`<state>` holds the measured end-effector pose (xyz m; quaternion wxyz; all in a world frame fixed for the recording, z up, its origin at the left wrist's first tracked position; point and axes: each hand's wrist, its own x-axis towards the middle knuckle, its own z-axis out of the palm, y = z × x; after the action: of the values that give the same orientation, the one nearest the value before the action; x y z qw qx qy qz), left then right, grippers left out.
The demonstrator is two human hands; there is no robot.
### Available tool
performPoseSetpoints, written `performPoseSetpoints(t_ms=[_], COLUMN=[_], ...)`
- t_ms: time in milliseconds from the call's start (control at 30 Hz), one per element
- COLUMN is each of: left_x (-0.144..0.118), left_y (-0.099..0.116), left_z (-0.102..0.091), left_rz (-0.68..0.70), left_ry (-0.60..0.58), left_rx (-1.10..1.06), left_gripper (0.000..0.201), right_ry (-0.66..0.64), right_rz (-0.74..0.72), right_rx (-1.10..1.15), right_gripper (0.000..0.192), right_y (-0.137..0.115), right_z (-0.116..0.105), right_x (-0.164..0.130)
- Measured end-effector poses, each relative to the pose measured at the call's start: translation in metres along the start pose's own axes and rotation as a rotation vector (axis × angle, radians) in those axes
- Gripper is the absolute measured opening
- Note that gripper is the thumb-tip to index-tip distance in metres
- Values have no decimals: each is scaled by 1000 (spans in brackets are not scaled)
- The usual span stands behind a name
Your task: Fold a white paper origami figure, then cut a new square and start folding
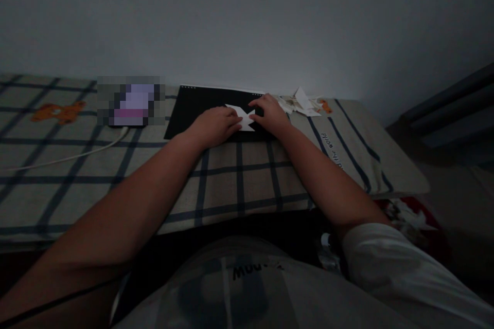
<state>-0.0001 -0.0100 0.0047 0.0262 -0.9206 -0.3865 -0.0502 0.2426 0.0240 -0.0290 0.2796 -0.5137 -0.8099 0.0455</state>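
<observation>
No legible text on cloth (332, 151)

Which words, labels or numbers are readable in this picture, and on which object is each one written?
Tablecloth, printing near its right edge: upside down, too small to read surely.
Shirt, dark print on the chest: upside down and dim, not readable.
Folded white paper under left hand and right hand: no text.

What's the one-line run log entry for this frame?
left hand: pressing paper | right hand: on paper | paper: on black mat | scraps: right of mat
</observation>
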Motion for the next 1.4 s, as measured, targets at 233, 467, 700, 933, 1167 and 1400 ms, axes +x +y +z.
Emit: performPoseSetpoints(t_ms=[233, 467, 700, 933, 1167, 1400], left_x=[-3, -4, -2, -3, -5, -6], left_y=[2, 12, 7, 9, 12, 17], left_z=[3, -3, 1, 0, -1, -2], left_rz=[-69, -52, -61, -80, -89, -102], left_ry=[16, 44, 0, -22, -20, -22], left_rx=[-14, 54, 35, 29, 8, 17], left_gripper=[50, 50, 54, 57, 63, 76], right_ry=[-146, -154, -170, -160, -205, -233], right_rz=[-153, -144, -131, -172, -205, -139], right_rx=[-76, -125, -159, -183, -218, -317], right_gripper=[21, 24, 24, 25, 41, 38], right_y=[-7, -11, -12, -15, -24, -38], right_z=[-5, -6, -7, -7, -5, -10], right_x=[-1, -3, -3, -4, -4, -5])
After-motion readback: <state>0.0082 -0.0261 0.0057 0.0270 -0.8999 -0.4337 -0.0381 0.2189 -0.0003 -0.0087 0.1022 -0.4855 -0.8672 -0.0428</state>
